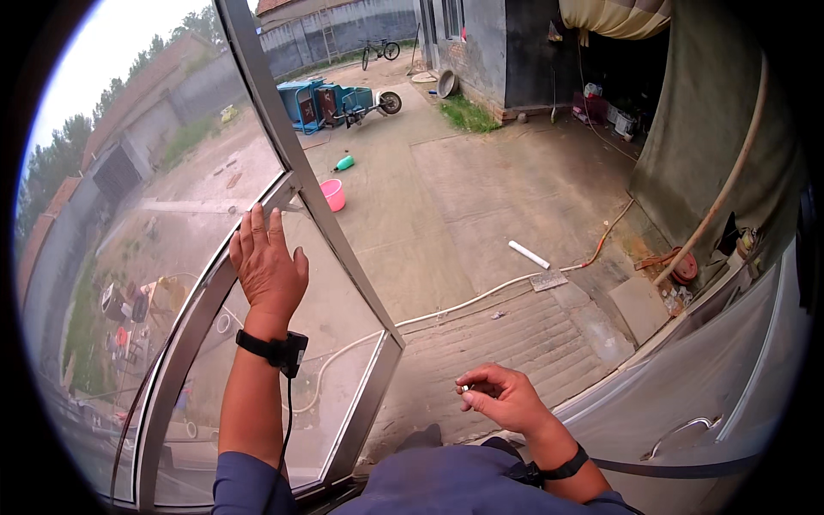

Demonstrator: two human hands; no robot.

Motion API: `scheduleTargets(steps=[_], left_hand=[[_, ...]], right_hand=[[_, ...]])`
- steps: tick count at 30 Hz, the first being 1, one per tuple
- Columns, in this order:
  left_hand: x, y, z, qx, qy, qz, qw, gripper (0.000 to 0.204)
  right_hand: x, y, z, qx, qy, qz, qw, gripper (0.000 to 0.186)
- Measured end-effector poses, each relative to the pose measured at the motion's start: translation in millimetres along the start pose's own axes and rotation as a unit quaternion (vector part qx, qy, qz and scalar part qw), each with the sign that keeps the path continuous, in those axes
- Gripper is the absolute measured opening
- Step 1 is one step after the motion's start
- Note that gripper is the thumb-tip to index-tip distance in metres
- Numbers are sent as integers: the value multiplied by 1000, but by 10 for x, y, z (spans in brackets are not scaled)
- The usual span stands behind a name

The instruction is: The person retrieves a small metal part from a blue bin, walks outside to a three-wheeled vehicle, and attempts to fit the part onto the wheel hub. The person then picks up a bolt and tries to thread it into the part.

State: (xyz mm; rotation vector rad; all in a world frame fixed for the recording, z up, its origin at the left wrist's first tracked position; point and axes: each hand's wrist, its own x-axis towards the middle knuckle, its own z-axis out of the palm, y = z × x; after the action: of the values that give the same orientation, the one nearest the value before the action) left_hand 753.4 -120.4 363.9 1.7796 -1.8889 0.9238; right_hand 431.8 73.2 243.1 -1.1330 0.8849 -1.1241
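My left hand (pixel 268 264) lies flat with its fingers stretched out against the middle rail of a metal-framed glass door (pixel 330 232). A black strap with a small box and a cable (pixel 289 354) is round that wrist. Low in the middle, my right hand (pixel 508 399) is curled, with thumb and forefinger pinched together. Between those fingertips sits a small whitish piece (pixel 466 389), too small to name. Another black band (pixel 562 464) circles the right wrist.
A pale hose (pixel 446 311) crosses the ground beyond the ridged threshold, near a white tube (pixel 529 255). Farther off are a pink bucket (pixel 333 195), a green bottle (pixel 344 163) and a tipped blue three-wheeled cart (pixel 330 105). A door panel with a handle (pixel 682 435) stands at the right.
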Motion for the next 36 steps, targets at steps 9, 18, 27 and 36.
scheduleTargets(steps=[9, 18, 27, 36], left_hand=[[151, -900, 333, 102, 27, -85, 991, 74], [368, -1437, 702, 245, 81, -152, 954, 65], [280, -1236, 1346, 168, 199, -63, 963, 57], [-821, 23, 3539, -109, -205, -110, 966, 47]], right_hand=[[686, -176, -306, -23, 22, 25, 999, 21], [1970, 65, -1038, -57, -63, -9, 996, 20], [2816, 272, -1749, -40, -39, 53, 997, 20], [3929, 531, -2126, -45, -45, 42, 997, 21]])
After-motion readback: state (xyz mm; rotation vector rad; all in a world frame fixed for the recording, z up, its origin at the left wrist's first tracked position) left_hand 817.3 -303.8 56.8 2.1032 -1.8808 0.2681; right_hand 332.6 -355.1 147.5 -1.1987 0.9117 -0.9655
